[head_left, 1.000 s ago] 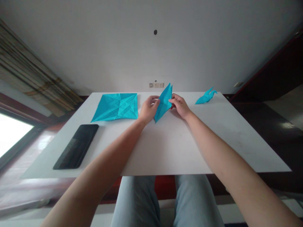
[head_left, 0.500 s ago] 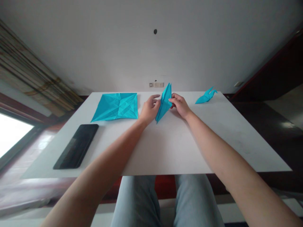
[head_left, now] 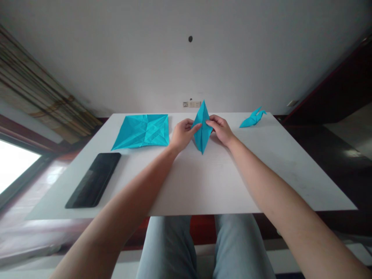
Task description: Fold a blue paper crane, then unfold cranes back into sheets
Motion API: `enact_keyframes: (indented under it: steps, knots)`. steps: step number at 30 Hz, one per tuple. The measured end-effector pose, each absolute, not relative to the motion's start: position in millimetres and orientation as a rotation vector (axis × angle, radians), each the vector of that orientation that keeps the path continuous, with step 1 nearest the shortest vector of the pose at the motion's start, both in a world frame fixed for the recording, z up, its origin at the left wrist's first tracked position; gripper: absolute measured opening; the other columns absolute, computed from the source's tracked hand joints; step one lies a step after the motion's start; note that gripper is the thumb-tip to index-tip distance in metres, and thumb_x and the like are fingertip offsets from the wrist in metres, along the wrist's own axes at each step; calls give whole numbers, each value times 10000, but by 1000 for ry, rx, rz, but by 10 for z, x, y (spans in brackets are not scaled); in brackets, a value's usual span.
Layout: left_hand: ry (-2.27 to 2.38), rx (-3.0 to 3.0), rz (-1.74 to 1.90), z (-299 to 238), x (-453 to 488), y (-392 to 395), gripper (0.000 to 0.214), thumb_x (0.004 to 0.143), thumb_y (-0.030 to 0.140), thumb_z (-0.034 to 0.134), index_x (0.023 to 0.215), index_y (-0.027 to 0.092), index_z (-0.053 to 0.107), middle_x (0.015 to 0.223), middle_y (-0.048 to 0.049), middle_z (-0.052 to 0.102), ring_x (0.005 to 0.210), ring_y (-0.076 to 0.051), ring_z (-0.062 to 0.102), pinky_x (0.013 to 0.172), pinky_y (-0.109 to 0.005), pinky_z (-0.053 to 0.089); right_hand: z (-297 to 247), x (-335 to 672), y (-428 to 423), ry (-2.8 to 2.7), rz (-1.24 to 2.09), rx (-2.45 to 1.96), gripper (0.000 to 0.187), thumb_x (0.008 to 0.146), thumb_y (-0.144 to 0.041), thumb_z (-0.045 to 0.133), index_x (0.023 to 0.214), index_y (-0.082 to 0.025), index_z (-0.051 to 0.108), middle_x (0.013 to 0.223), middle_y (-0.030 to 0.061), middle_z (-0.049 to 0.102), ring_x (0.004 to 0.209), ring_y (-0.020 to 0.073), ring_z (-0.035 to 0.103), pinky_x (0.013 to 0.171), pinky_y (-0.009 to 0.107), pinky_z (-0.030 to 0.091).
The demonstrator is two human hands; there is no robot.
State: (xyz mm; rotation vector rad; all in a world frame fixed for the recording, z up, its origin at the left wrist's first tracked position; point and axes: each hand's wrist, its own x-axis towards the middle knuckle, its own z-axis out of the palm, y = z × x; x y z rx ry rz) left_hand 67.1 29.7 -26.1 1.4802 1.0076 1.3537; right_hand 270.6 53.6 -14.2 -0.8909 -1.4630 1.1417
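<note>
A blue folded paper kite shape stands upright over the far middle of the white table, its long points aimed up and down. My left hand pinches its left corner with thumb and fingers closed. My right hand pinches its right corner the same way. Both hands hold the paper slightly above the tabletop.
A creased blue square sheet lies flat at the far left. A finished blue paper crane sits at the far right. A black phone lies near the left edge. My knees show below the table's near edge.
The folded paper has turned from a tilted, edge-on pose to face me upright and symmetric. Both hands shifted slightly but kept their pinch on it.
</note>
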Motion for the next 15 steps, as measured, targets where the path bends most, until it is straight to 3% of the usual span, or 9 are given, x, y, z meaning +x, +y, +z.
enact_keyframes:
  steps: [4,9,15]
  knots:
    - [1054,1451,1397,-255,647,311,520,927,649,895,808,219,627,731,11,675,661,-121,589,593,-250,441,-123,2702,525,-1453,1155,-888,429,770,-621,922,818,-253,707,701,-37,630,662,150,573,639,299,467]
    - [1059,1427,1440,-238,627,328,540,927,645,897,778,219,600,733,22,610,673,-111,536,618,-249,427,-113,2700,520,-1395,1196,-893,523,799,-737,875,774,-241,711,734,-8,649,645,144,581,620,297,478]
    - [994,1353,1445,-213,603,331,633,856,745,935,763,218,598,699,30,582,634,-100,503,592,-253,407,-136,2715,534,-1471,1185,-850,475,771,-707,873,781,-252,737,717,-12,650,641,146,543,639,308,471]
